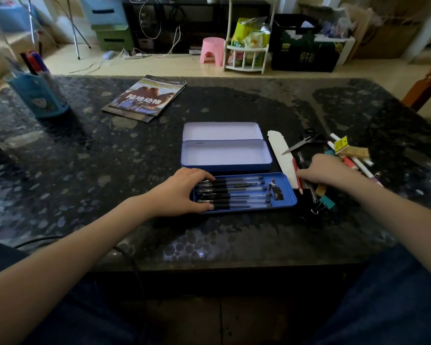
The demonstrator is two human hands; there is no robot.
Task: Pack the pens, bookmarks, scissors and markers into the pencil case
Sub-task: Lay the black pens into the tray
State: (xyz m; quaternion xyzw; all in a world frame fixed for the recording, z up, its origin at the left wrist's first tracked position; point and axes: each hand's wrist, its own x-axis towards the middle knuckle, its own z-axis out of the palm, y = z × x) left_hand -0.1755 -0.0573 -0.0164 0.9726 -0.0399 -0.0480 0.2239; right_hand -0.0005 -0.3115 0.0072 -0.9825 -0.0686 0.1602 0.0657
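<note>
Near edge of the dark speckled stone desk [135, 240]: both forearms reach in over it. Nearest item is the shallow blue metal tray of the pencil case [288, 201], lying a little right of centre, loaded with a row of black-capped clear pens [237, 192] laid lengthwise; a small picture bookmark [276, 189] lies at its right end.

Left hand [188, 190]: fingers curled over the cap ends of the pens, thumb at the tray's near rim, pressing the row down rather than lifting anything.

Right hand [331, 170]: over the loose pile just right of the tray, fingertips down among a red pencil [296, 175] and dark pens. Whether it pinches one cannot be told.

Behind the tray, touching it: the open blue tin pencil case body with hinged lid [225, 155], inside bare. To its right a white paper strip [281, 155], black-handled scissors [306, 141], white markers with coloured caps [358, 163], and nearer, coloured binder clips [325, 200].

Risks (judgement): the tray looks nearly full, so another pen may ride up on the row and roll out. The crowded pile could scatter toward the right edge if dragged.

Room: wide bare desk left of the case; far left corner holds a blue pen cup [39, 95], far centre a glossy animal magazine [144, 98].
</note>
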